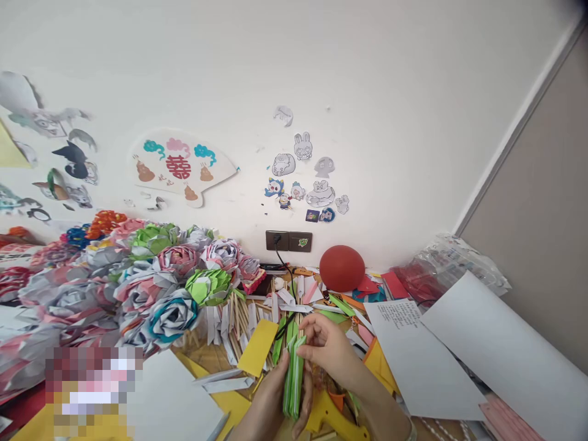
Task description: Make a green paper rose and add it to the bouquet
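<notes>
Head view: at six o'clock, our left hand [274, 384] grasps green paper strips [294, 381]; our right hand [328, 346] touches their top, pinching or not we cannot tell. They look folded, unassembled. Finished-looking paper flowers [172, 315] fill eight o'clock.

Soft, rather bright light lies on the wall [390, 92]; the corner at two o'clock is darker. Near eight o'clock, pixel blocks [92, 392] hide the details.

Tabletop [209, 356]: wood-coloured | left: heaped paper flowers [174, 314] | middle: folded strips [228, 384] | back: red ball [342, 268] | right: printed sheet [413, 361]
</notes>
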`<state>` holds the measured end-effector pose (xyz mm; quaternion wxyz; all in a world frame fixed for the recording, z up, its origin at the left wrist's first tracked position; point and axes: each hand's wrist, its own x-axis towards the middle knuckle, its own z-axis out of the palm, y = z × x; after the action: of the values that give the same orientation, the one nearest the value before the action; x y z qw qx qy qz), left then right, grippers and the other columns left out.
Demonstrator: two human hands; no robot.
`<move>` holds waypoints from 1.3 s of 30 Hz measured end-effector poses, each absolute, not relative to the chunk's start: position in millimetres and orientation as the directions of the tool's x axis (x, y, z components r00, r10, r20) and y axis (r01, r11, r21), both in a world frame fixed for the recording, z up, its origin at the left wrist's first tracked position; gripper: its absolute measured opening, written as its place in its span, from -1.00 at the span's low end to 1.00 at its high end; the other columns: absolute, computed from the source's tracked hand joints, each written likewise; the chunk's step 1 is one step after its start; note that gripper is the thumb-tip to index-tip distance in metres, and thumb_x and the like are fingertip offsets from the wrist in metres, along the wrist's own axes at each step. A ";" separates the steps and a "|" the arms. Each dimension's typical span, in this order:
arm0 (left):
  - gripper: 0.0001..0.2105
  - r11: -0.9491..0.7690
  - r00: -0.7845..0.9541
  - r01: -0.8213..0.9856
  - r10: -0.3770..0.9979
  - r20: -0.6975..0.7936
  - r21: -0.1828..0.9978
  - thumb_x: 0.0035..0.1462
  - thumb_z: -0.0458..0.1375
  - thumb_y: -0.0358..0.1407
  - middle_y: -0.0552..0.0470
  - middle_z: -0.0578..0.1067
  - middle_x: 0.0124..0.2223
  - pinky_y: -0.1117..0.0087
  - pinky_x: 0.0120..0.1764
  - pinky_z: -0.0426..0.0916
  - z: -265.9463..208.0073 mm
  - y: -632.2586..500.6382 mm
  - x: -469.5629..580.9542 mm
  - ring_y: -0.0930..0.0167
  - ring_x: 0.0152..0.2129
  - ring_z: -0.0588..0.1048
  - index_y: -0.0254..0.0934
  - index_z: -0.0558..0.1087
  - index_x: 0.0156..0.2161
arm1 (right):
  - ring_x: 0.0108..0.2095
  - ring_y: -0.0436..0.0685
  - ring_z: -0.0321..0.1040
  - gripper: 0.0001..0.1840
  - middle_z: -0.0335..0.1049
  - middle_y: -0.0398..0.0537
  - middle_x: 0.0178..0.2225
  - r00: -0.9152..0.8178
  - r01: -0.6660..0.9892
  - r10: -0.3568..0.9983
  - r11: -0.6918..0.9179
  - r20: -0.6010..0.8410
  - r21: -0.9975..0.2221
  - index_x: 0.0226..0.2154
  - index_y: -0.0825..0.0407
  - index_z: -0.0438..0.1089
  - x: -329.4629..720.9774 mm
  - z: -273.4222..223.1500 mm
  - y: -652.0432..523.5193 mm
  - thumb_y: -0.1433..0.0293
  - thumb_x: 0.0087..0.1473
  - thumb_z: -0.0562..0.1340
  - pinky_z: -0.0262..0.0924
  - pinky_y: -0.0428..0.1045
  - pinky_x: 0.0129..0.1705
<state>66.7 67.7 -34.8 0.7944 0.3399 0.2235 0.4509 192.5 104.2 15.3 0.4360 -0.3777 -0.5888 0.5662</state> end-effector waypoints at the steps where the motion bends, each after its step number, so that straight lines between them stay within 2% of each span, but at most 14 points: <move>1: -0.50 0.347 0.473 -0.559 0.879 -0.054 0.753 0.17 -0.15 0.05 0.06 0.40 -0.68 0.57 -0.80 -0.03 -34.4 67.6 66.7 0.59 -0.91 0.23 -0.34 0.39 -0.45 | -0.59 -0.06 0.21 -0.72 0.14 -0.31 -0.54 -0.339 -0.056 0.937 0.065 0.080 -0.996 -0.39 0.01 0.26 192.5 15.3 104.1 0.38 -0.21 0.34 0.14 -0.13 -0.54; 8: -0.63 0.247 0.401 -0.566 0.916 0.001 0.786 0.17 -0.07 -0.01 0.16 0.34 -0.71 0.59 -0.78 0.03 -39.4 66.7 68.0 0.62 -0.92 0.17 -0.28 0.32 -0.42 | -0.52 -0.04 0.18 -0.66 0.16 -0.26 -0.54 -0.349 -0.080 0.927 0.120 0.141 -0.990 -0.46 0.04 0.23 194.9 6.8 107.0 0.28 -0.22 0.39 0.11 -0.12 -0.48; 11: -0.64 0.256 0.433 -0.567 0.901 0.019 0.783 0.15 -0.04 0.01 0.20 0.30 -0.72 0.60 -0.76 0.01 -42.1 68.5 67.2 0.65 -0.92 0.11 -0.27 0.31 -0.41 | -0.49 -0.04 0.21 -0.62 0.22 -0.21 -0.44 -0.388 -0.164 0.908 0.101 0.158 -0.981 -0.38 0.03 0.27 196.0 5.4 107.4 0.24 -0.22 0.39 0.15 -0.13 -0.49; 14: -0.64 0.269 0.446 -0.569 0.895 0.016 0.777 0.12 0.00 0.01 0.23 0.24 -0.75 0.60 -0.76 -0.04 -41.1 69.1 66.5 0.67 -0.92 0.04 -0.28 0.33 -0.40 | -0.49 -0.04 0.26 -0.61 0.31 -0.10 -0.33 -0.473 -0.174 0.871 0.059 0.136 -0.983 -0.29 0.04 0.35 196.3 7.6 106.9 0.21 -0.18 0.37 0.18 -0.11 -0.49; 16: -0.63 0.290 0.461 -0.581 0.887 0.014 0.761 0.13 -0.02 0.01 0.21 0.25 -0.75 0.58 -0.78 -0.08 -38.7 68.5 67.0 0.67 -0.93 0.02 -0.29 0.36 -0.38 | -0.58 -0.06 0.24 -0.64 0.34 -0.13 -0.44 -0.502 -0.154 0.859 0.026 0.101 -0.988 -0.31 0.07 0.39 196.1 8.2 107.2 0.20 -0.14 0.35 0.16 -0.12 -0.53; 18: -0.60 0.330 0.497 -0.599 0.868 0.015 0.729 0.14 -0.05 0.02 0.17 0.29 -0.71 0.57 -0.79 -0.12 -35.9 67.6 67.7 0.66 -0.93 0.05 -0.31 0.38 -0.38 | -0.65 -0.10 0.17 -0.66 0.29 -0.21 -0.57 -0.484 -0.159 0.871 0.009 0.086 -0.987 -0.34 0.08 0.41 195.9 6.8 108.4 0.21 -0.15 0.36 0.11 -0.13 -0.57; 20: -0.57 0.362 0.528 -0.614 0.849 0.024 0.701 0.14 -0.06 0.02 0.13 0.33 -0.66 0.57 -0.78 -0.10 -33.4 67.1 68.2 0.67 -0.92 0.09 -0.34 0.38 -0.42 | -0.66 -0.11 0.16 -0.68 0.26 -0.25 -0.61 -0.450 -0.177 0.888 0.021 0.100 -0.984 -0.35 0.08 0.41 196.2 3.9 110.3 0.24 -0.17 0.37 0.10 -0.14 -0.57; 26: -0.74 0.275 0.436 -0.655 0.898 0.056 0.704 0.15 0.02 -0.12 0.12 0.42 -0.53 0.57 -0.73 0.02 -29.9 68.2 68.1 0.67 -0.92 0.20 -0.31 0.35 -0.36 | -0.53 -0.05 0.27 -0.71 0.38 -0.14 -0.47 -0.406 -0.199 0.906 0.040 0.120 -0.979 -0.30 0.05 0.41 199.7 -3.7 114.0 0.29 -0.13 0.36 0.17 -0.12 -0.47; 29: -0.70 0.260 0.418 -0.636 0.907 0.041 0.726 0.15 0.03 -0.10 0.16 0.37 -0.59 0.59 -0.74 -0.03 -31.9 70.5 68.0 0.69 -0.92 0.16 -0.32 0.32 -0.44 | -0.50 -0.02 0.28 -0.72 0.40 -0.12 -0.44 -0.382 -0.161 0.913 0.084 0.141 -0.983 -0.29 0.03 0.43 199.7 -4.0 114.1 0.31 -0.13 0.35 0.19 -0.11 -0.45; 34: -0.64 0.229 0.360 -0.579 0.933 -0.006 0.782 0.12 0.07 -0.08 0.18 0.31 -0.66 0.59 -0.73 -0.10 -36.4 74.4 67.8 0.70 -0.90 0.13 -0.36 0.33 -0.52 | -0.44 0.03 0.32 -0.85 0.41 -0.13 -0.47 -0.341 -0.057 0.925 0.156 0.166 -0.986 -0.40 0.05 0.44 198.6 -1.0 114.7 0.36 -0.12 0.32 0.21 -0.08 -0.37; 37: -0.61 0.302 0.402 -0.590 0.914 -0.052 0.749 0.15 0.02 -0.08 0.17 0.26 -0.72 0.58 -0.71 -0.03 -35.0 74.3 67.6 0.67 -0.89 0.12 -0.38 0.38 -0.51 | -0.42 0.04 0.32 -0.84 0.40 -0.12 -0.46 -0.313 -0.040 0.939 0.137 0.142 -0.990 -0.40 0.06 0.42 201.1 1.8 115.1 0.34 -0.11 0.31 0.20 -0.07 -0.34; 39: -0.65 0.359 0.451 -0.604 0.890 -0.066 0.711 0.13 0.05 -0.09 0.15 0.29 -0.70 0.57 -0.70 0.04 -32.6 73.1 67.2 0.64 -0.85 0.15 -0.38 0.43 -0.44 | -0.40 0.05 0.33 -0.83 0.40 -0.11 -0.44 -0.290 -0.053 0.947 0.126 0.136 -0.991 -0.39 0.06 0.41 204.4 3.0 115.7 0.32 -0.09 0.30 0.21 -0.07 -0.33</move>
<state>67.2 73.1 -32.6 0.7921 0.3132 0.2280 0.4716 204.4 115.7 3.0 0.4609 -0.3778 -0.5920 0.5426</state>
